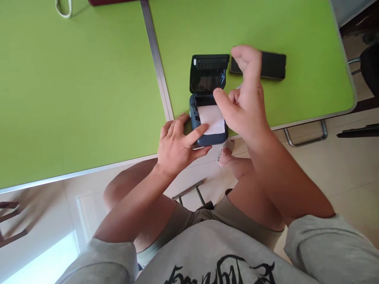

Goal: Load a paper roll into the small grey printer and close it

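Observation:
A small dark blue label printer (212, 139) lies at the front edge of the green table, its black lid (207, 75) swung back. White paper (213, 118) from inside reaches over the printer's front rim. My left hand (180, 144) grips the printer's near left corner, the thumb pressing on the paper's edge and a finger underneath. Above the printer's right side hovers my right hand (247, 98), thumb and index finger spread apart with nothing between them; its other fingers are curled. It covers part of the printer's right side and of the phone behind.
A black phone (272, 66) lies on the green table (83, 86) behind my right hand. A metal seam (156, 59) crosses the tabletop. At the far edge are a white cord loop (64, 12) and a dark red object (109, 1). A metal bar (308, 140) sticks out below the front edge.

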Action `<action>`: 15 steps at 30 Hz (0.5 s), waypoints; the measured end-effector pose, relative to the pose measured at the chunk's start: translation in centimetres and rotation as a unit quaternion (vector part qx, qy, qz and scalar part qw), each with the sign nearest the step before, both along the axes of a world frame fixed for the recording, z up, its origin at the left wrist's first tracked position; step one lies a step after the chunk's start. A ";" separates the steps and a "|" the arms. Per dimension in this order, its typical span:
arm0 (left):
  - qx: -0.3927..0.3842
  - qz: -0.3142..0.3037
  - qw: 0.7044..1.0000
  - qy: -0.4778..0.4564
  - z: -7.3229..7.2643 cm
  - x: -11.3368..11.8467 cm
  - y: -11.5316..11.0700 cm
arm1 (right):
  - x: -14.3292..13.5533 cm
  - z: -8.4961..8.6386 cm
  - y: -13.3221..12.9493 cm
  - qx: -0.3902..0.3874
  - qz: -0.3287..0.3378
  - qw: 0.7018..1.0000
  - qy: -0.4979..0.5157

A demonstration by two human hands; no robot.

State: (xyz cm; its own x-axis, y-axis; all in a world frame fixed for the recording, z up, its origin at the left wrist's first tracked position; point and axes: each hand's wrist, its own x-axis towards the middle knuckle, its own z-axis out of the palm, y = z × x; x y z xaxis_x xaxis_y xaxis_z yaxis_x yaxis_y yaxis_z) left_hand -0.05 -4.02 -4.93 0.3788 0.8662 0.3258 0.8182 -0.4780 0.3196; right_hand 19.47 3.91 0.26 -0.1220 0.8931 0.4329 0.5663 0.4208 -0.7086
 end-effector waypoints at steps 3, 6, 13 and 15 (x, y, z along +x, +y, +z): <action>-0.009 0.002 1.000 -0.003 0.0 0.0 0.0 | -0.2 0.3 0.5 -0.017 0.004 0.999 0.039; -0.012 0.004 1.000 -0.007 0.0 0.1 0.0 | 0.1 0.4 -0.8 -0.006 -0.030 0.993 0.117; -0.016 0.011 1.000 -0.010 0.1 0.4 0.1 | 1.7 -1.2 -3.8 -0.195 -0.040 0.973 0.120; -0.031 0.021 0.999 -0.014 0.2 0.5 0.1 | 1.7 -1.4 -3.6 -0.265 -0.039 0.957 0.111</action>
State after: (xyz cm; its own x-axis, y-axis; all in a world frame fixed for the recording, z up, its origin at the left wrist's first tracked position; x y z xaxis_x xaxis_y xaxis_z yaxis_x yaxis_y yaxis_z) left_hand 0.48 -3.92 -4.70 0.3336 0.8999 0.2807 0.8268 -0.4224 0.3716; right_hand 21.18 0.35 -1.15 -0.0037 0.9971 -0.0760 0.3922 -0.0684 -0.9173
